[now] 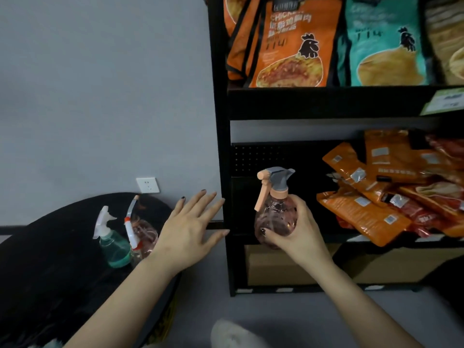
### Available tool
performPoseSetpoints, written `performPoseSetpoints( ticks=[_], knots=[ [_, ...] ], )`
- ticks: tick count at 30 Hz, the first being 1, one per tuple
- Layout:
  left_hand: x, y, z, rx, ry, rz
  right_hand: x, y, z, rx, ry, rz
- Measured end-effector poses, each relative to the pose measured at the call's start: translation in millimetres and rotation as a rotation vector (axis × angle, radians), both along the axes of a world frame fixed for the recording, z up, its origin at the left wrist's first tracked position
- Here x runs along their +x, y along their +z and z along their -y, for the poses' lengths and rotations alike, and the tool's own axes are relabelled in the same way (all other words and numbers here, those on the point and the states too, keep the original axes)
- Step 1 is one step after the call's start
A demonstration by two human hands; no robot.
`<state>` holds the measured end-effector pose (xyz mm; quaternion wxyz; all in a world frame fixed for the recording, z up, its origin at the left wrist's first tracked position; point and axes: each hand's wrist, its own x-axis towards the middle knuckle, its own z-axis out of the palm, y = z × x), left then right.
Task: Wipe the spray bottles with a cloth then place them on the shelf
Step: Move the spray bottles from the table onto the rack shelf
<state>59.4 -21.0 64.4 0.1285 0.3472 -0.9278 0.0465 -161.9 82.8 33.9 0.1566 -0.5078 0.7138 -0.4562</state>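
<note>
My right hand [295, 234] grips a pink spray bottle [275, 209] with a grey and peach trigger head, upright at the left end of the lower shelf [288, 238] of a black rack. Whether its base touches the shelf is hidden by my fingers. My left hand [190, 229] hovers with fingers spread, holding nothing, just left of the rack's post. A green spray bottle [114, 243] with a white head and a pink spray bottle [141, 234] with a red and white head stand on a round black table [50, 259]. A pale cloth-like thing [231, 334] lies at the bottom edge.
Orange and red snack packets [376, 197] fill the right of the lower shelf. Large orange and teal bags [326, 43] stand on the shelf above. Cardboard boxes [288, 267] sit under the lower shelf. A wall socket [147, 185] is behind the table.
</note>
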Motion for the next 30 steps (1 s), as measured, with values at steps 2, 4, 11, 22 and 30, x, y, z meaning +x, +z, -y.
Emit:
performPoseSetpoints(
  ticks=[2, 4, 11, 22, 30],
  knots=[
    [-14, -2, 1, 0.046, -0.020, -0.020, -14, -3, 11, 0.001, -0.024, 0.013],
    [-28, -6, 3, 0.061, -0.037, -0.044, -26, -8, 25, 0.008, -0.046, 0.027],
    [-55, -23, 20, -0.035, -0.098, -0.026, -54, -33, 89, 0.013, -0.078, 0.024],
    [-91, -53, 35, -0.121, -0.105, -0.094, -56, -82, 177, 0.079, -0.116, 0.004],
    [-105, -67, 47, -0.152, -0.061, -0.141, -56, -97, 204, 0.062, -0.097, -0.002]
  ],
)
